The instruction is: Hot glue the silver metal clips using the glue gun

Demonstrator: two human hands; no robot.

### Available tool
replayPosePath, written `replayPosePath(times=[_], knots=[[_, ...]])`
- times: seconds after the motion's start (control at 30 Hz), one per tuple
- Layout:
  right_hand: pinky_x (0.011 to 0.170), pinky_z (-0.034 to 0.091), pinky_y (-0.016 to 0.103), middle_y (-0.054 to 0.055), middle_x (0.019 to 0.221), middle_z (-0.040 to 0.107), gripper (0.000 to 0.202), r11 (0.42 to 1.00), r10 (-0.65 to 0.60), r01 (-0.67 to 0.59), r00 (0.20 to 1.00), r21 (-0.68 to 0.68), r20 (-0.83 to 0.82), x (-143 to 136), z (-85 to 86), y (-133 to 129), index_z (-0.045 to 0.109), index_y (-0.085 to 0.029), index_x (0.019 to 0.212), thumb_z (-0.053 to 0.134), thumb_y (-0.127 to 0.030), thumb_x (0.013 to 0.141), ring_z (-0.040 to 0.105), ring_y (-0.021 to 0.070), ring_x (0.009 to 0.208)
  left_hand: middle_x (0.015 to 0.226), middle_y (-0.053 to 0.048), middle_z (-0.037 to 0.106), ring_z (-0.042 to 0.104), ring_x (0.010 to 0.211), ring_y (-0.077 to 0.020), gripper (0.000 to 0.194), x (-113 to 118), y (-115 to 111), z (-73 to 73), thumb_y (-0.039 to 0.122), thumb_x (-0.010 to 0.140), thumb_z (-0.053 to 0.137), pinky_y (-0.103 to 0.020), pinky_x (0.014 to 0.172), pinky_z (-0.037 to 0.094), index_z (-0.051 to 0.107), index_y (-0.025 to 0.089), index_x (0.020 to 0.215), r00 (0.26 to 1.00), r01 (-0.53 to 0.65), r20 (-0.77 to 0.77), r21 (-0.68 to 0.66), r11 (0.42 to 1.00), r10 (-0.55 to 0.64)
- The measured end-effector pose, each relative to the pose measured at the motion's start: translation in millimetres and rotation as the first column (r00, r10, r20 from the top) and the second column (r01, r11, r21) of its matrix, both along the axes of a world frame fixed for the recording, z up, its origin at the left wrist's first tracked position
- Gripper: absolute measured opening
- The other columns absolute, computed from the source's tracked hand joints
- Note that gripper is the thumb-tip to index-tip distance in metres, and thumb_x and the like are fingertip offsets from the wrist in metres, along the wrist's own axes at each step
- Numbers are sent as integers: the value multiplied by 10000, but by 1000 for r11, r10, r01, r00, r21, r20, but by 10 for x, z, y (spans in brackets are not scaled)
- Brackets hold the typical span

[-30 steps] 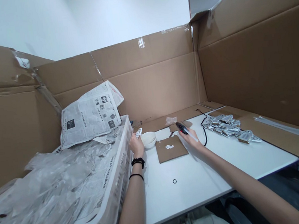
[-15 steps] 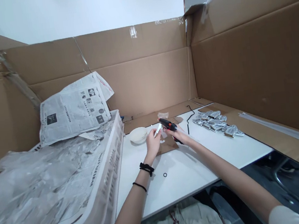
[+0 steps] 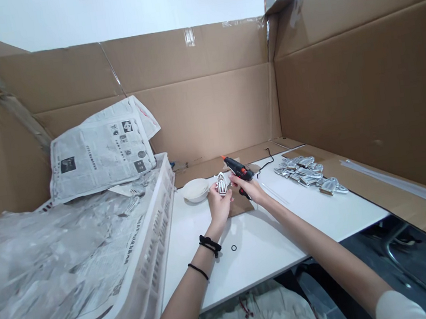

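Note:
My left hand (image 3: 220, 204) pinches a small silver-white openwork piece (image 3: 221, 184), its patterned face turned toward me. A black hot glue gun (image 3: 239, 168) with an orange tip is gripped in my right hand (image 3: 252, 190); its nozzle points up and to the left, above the small piece and apart from it. Below both hands lies a brown cardboard sheet (image 3: 242, 207) on the white table. A white bowl (image 3: 195, 190) stands just left of my left hand.
A white plastic crate (image 3: 150, 277) with clear plastic bags and newspaper (image 3: 98, 153) fills the left side. Several silver pieces (image 3: 301, 171) are heaped at the right. A black cord (image 3: 266, 163) and a small black ring (image 3: 233, 248) lie on the table (image 3: 259, 242). Cardboard walls (image 3: 206, 108) surround it.
The small piece has turned from edge-on to face me. My right hand has lifted the glue gun slightly, and its nozzle has moved up. The cord has shifted.

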State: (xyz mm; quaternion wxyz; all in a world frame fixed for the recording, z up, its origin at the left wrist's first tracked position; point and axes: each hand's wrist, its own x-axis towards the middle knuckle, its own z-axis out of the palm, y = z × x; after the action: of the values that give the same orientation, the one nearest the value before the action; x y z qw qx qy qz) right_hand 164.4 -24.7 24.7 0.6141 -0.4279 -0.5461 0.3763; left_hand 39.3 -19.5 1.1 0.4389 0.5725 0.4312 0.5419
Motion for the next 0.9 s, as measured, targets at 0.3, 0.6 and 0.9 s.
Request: replayPosePath(times=[0.3,0.6,0.9], knots=[[617,427,261,50,752,573,415,996,-34,23,990,82,138,-126,-52,7,577,-138,824,610,-535,707,508,159,693,944,-33,555,568,738,-107,330,-15,-70,53,245,734,617,-245,683,499,435,169,998,995,25,100,46,999,-30],[769,454,268,75,1002,627,477,998,-12,14,999,59,-44,-25,-204,17,610,-190,1049,576,-570,763,589,190,939,601,55,197,226,491,-67,161,-162,-158,245,280,713,485,-192,457,230,441,158,808,667,627,622,-171,760,-410],[698,441,275,40,749,606,463,991,69,-72,997,-113,-35,-115,-213,-37,604,-148,842,643,-590,713,558,157,702,570,54,88,120,455,-96,304,-199,-166,215,490,744,232,-233,444,174,293,200,677,702,696,472,-293,656,-533]])
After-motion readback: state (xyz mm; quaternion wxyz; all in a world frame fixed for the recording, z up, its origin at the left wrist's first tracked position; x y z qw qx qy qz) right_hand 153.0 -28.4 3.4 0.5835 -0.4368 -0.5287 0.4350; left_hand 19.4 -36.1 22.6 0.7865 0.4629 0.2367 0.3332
